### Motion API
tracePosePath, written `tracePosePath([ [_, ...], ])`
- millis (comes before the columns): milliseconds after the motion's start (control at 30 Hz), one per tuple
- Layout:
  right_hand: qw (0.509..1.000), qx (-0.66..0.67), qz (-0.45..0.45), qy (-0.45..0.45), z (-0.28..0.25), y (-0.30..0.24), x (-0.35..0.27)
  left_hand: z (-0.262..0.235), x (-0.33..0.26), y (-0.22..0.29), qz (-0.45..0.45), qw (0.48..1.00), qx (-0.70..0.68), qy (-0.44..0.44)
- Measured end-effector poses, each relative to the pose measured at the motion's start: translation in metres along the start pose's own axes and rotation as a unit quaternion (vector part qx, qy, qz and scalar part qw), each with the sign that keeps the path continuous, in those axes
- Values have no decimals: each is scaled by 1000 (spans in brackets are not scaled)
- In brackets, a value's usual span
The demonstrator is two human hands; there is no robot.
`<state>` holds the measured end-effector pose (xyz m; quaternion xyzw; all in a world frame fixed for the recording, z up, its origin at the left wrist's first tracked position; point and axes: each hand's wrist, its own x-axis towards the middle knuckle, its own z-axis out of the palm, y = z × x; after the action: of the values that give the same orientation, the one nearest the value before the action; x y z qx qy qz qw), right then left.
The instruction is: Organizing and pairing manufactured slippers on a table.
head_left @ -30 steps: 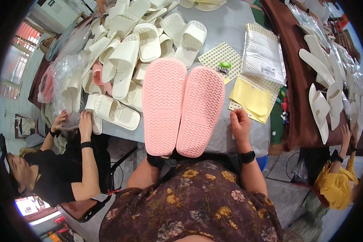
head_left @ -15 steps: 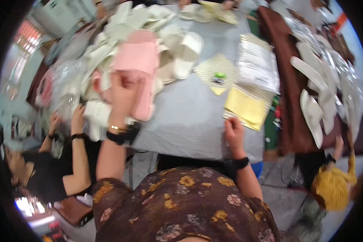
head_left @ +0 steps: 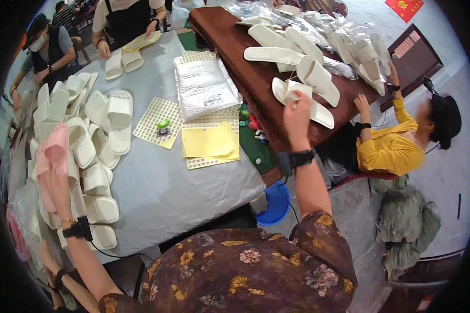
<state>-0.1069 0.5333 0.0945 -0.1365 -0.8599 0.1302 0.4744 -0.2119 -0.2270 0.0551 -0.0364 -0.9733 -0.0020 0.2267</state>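
Your left hand (head_left: 57, 185) clutched the pink slippers (head_left: 51, 156), fingers hidden behind them. Your right hand (head_left: 296, 112) pinched a white slipper (head_left: 297, 99) on the brown table (head_left: 256, 78). Clear flat packets (head_left: 203, 86) lay above yellow sheets (head_left: 210, 141).

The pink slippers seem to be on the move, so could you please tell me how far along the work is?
Nearly done: the left hand holds the pink slippers over the heap of white slippers at the grey table's left edge.
In hand: the right hand reaches to a white slipper on the brown table.
Left: many white slippers lie loose on both tables; the flat bags sit unused.
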Motion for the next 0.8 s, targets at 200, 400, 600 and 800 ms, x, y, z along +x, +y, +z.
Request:
tracePosePath([
  [200,942,-268,202,-33,-21,110,56,-28,-42,44,-65,984,-118,115],
  [400,972,-188,143,-6,-2,103,67,-75,-86,100,-85,981,-114,133],
  [600,983,-181,-32,6,22,115,66,-87,-112,149,-118,960,-214,134],
  [800,984,-161,76,-21,42,103,48,-84,-129,176,-102,948,-290,83],
])
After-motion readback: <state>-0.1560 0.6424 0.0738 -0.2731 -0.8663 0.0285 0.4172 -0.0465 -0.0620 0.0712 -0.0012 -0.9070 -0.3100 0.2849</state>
